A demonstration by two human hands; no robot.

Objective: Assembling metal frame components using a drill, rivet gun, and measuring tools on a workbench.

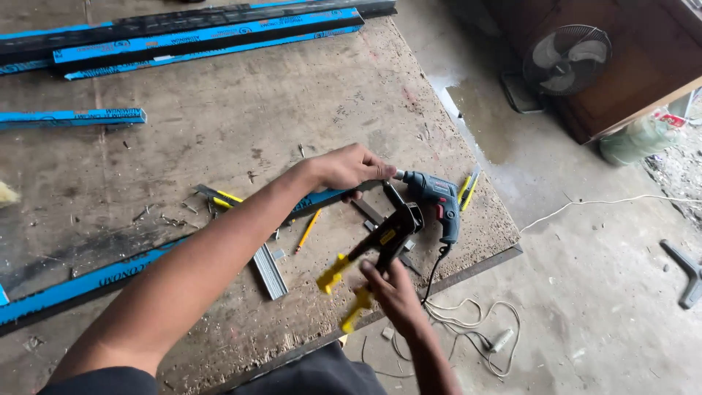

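My right hand [391, 289] grips the yellow-tipped handles of a black hand riveter [380, 245], its head pointing up toward the far end of a long blue-wrapped metal profile [110, 274]. My left hand [349, 167] reaches across and pinches at that end of the profile, just above the riveter's head; what its fingertips hold is too small to tell. A blue-green electric drill [437, 201] lies on the wooden worktable [292, 95] right beside both hands, its cable trailing off the table edge.
A yellow pencil [308, 229], a short grey metal strip [270, 271] and a yellow-black utility knife [469, 189] lie near the hands. More blue-wrapped profiles [197, 33] sit at the table's far side. A fan [567, 58] and white cable [468, 329] are on the wet concrete floor.
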